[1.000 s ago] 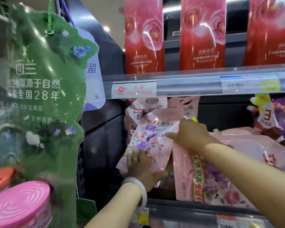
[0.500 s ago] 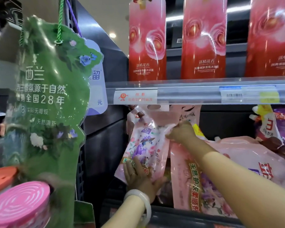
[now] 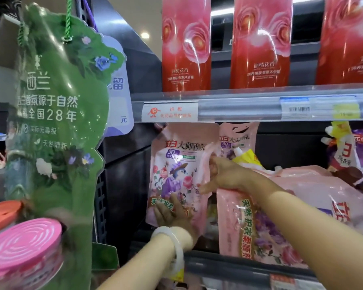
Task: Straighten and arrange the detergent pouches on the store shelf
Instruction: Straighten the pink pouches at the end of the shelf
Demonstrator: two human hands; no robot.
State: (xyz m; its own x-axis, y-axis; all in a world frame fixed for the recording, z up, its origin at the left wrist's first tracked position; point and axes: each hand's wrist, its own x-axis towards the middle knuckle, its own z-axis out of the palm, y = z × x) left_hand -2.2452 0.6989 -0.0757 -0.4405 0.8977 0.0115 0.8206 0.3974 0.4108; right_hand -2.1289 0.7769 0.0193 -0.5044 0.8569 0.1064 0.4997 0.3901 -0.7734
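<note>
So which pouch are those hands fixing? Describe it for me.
Under the leftmost tall red bottle, the shelf rail carries a white label with orange print. Just below it stands the pink pouch, left hand pressing its base, right hand gripping its edge. Unlike the tilted pouch beside it, it is upright, its bird picture facing out.

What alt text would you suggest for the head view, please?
Two hands hold a pink floral pouch upright on a shelf: the left hand presses its lower front, the right hand grips its right edge. More slumped pink pouches lie to its right; red bottles stand above.
</note>
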